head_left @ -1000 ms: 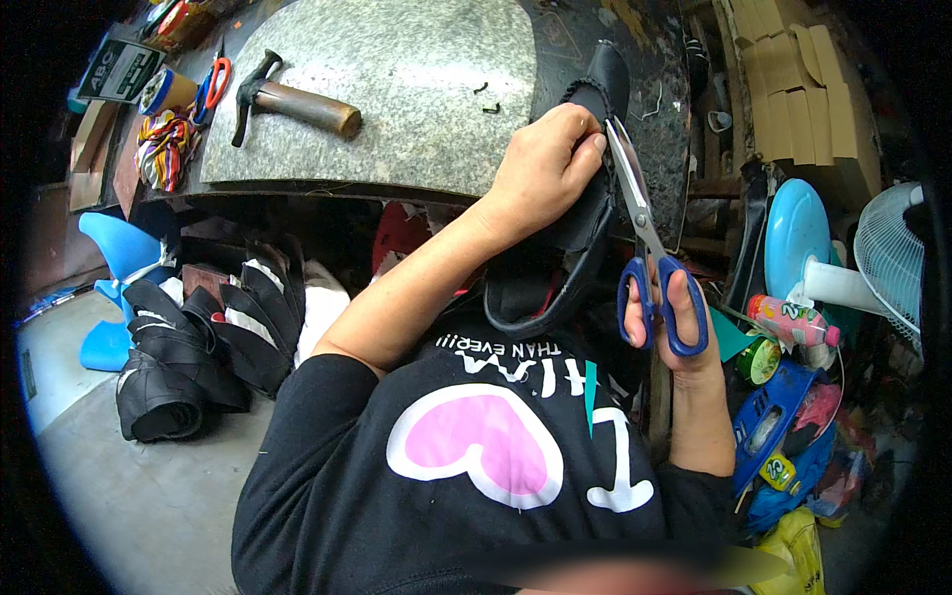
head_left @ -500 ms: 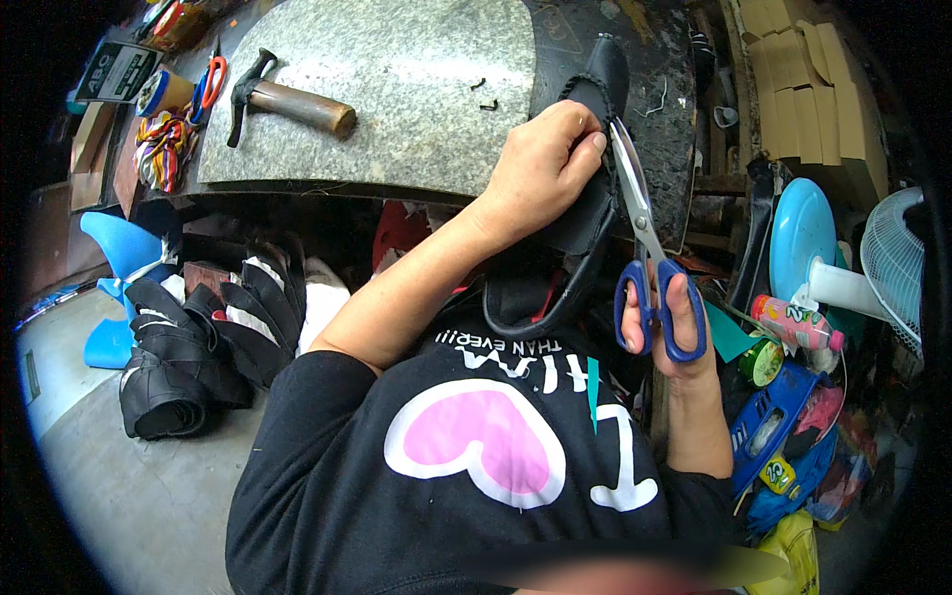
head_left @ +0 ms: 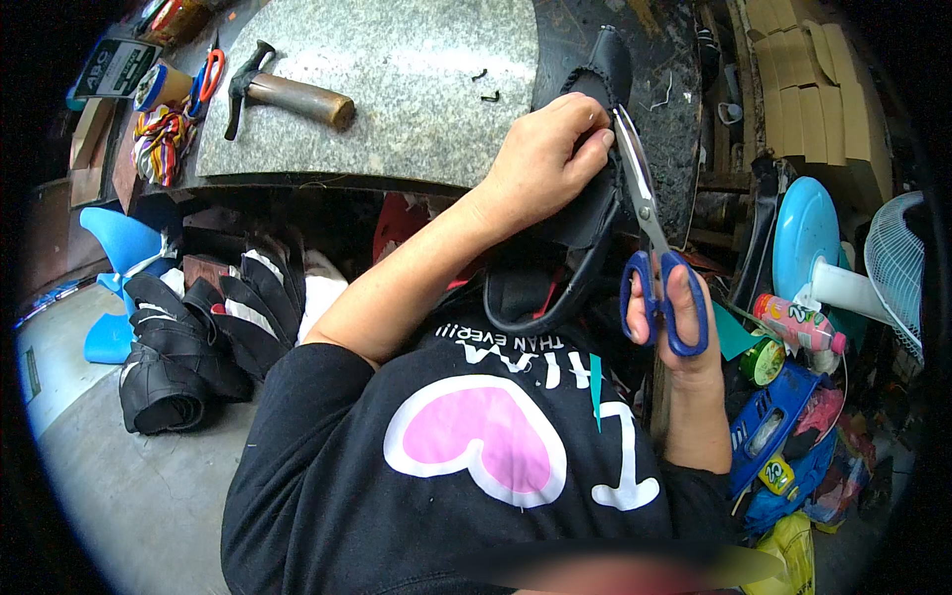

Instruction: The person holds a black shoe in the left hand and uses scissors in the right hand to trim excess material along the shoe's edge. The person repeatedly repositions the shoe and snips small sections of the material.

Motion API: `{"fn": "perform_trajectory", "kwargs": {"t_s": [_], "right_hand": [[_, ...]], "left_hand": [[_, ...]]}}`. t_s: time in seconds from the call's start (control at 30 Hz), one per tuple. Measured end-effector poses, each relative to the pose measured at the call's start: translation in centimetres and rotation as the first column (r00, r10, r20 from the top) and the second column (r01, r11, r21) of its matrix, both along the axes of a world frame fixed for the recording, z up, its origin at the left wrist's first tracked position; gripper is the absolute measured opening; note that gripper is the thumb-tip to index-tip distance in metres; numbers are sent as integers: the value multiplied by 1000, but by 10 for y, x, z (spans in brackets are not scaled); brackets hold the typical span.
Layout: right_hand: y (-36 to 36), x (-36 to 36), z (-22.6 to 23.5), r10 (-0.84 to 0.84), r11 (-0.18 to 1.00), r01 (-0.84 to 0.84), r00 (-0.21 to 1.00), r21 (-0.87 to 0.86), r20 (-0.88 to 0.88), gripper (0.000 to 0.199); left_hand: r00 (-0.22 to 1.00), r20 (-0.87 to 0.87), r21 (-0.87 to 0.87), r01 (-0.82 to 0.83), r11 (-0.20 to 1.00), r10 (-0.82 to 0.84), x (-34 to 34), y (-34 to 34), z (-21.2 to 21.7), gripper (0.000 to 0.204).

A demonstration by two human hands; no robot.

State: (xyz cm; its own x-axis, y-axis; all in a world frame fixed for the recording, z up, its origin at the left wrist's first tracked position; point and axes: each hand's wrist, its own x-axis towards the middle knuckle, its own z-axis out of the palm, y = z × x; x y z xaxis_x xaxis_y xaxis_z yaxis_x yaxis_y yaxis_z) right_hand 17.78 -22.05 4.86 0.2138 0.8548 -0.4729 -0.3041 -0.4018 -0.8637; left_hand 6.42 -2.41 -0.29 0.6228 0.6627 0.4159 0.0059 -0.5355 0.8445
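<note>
My left hand is closed on a black leather shoe upper, pinching its edge between thumb and fingers. The pointed end of the upper lies at the far side, and its rounded loop hangs near my shirt. Through the blue handles of a pair of scissors go the fingers of my right hand. The blades point away from me along the upper's right edge, tips just beside my left fingertips. They look nearly closed. Part of the upper is hidden under my left hand.
A hammer lies on the grey stone slab, with black scraps near its right side. Orange-handled scissors stand at the far left. Black shoe pieces are piled lower left. A blue-and-white fan and cartons stand right.
The scissors' blades have closed slightly, and their tips sit a little higher beside my left fingers. My left hand keeps its hold and has shifted slightly away from me.
</note>
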Motion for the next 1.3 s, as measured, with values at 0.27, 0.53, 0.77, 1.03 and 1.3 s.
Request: {"fn": "perform_trajectory", "kwargs": {"t_s": [0.27,0.53,0.77,1.03,1.3], "right_hand": [[-5,2,4,-8,1000,7,1000,-19,-27,61],[0,-15,-4,-80,996,81,996,31,-38,57],[1,-12,-4,-27,998,22,996,54,84,51],[-5,-7,-8,-1,999,4,998,42,-68,61],[5,-14,-6,0,997,-6,997,79,72,55]], "left_hand": [[1000,0,47,-6,999,6,0,-1,-1,13],[1000,-5,42,21,999,-21,1,-1,-1,13],[1000,11,41,21,999,-21,0,-1,-2,13],[1000,21,-30,9,999,-9,-1,-2,1,13],[1000,13,-52,9,999,-8,-3,-3,2,13]]}}
